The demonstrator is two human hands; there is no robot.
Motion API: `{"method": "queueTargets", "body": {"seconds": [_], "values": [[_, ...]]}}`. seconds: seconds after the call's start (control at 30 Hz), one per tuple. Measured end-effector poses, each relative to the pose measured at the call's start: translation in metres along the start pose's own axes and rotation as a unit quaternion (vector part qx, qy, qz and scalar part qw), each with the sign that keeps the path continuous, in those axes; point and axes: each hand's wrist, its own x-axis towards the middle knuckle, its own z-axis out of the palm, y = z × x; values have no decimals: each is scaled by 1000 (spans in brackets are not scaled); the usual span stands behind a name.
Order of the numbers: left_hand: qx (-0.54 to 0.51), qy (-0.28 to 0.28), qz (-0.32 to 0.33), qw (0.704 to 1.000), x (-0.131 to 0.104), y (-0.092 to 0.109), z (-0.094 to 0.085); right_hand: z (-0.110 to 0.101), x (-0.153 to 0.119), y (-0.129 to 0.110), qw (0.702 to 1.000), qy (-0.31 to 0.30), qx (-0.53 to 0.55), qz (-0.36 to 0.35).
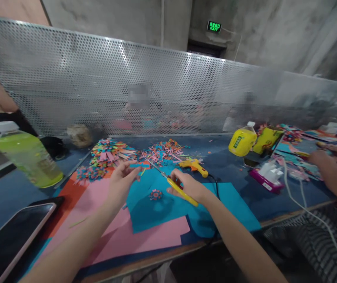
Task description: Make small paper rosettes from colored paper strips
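My left hand (123, 179) pinches small strips of coloured paper (140, 165), blue and orange with a yellowish sliver below. In my right hand (188, 184) is a pair of scissors (183, 192) with yellow handles. Its blades point up and left, towards the strips. Below the hands, a small pink, orange and blue paper flower (156, 194) lies on a blue paper sheet (145, 216). Under the left forearm spreads a pink sheet (156, 236). Just beyond the right hand rests a yellow glue gun (194, 165) with a black cord.
Paper flowers (109, 151) and loose strips (164, 151) are heaped at the back. A phone (18, 236) and green drink bottle (27, 155) stand left. Right are a yellow bottle (242, 139), a tissue pack (267, 179) and a co-worker's hands (323, 159). A perforated metal screen (156, 78) closes the back.
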Motion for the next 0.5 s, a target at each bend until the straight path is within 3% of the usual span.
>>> {"method": "queueTargets", "body": {"seconds": [0.5], "values": [[-4,3,-22,1000,-5,10,7,0,0,0,999,-43,12,-17]]}}
